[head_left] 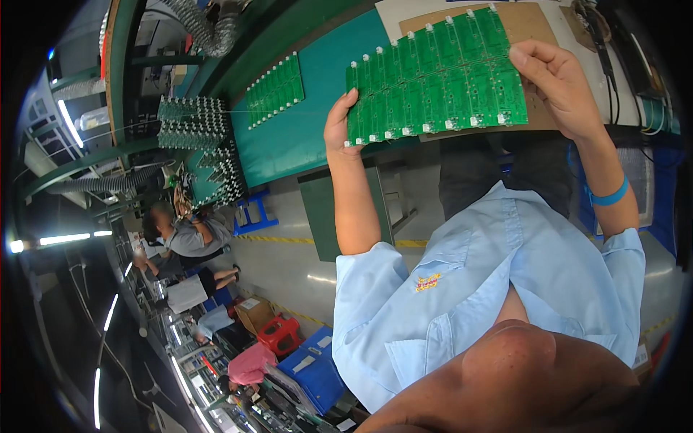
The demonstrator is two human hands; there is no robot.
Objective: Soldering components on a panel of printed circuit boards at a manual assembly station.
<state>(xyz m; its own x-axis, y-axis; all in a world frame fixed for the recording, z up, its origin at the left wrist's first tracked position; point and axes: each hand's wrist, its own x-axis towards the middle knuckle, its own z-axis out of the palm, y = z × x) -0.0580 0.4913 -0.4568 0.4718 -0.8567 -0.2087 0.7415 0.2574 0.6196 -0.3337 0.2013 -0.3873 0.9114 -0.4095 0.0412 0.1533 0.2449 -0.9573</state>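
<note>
Between my two hands is a large green circuit board panel [437,79], raised over the bench and tilted. White connectors line its two long edges. My left hand [339,124] grips its left end, thumb on the face and the fingers mostly hidden behind. At the other end, my right hand [554,81] pinches the right edge between thumb and fingers. A similar green panel [276,91] lies on the teal bench mat [321,61], left of the held one. A blue band [611,193] circles my right wrist.
Stacks of green boards [191,119] stand at the bench's left end. A brown sheet [534,23] lies beneath the held panel's far side. A dark tool with a black cable [593,29] rests at the far right. Co-workers [189,234] sit along the left.
</note>
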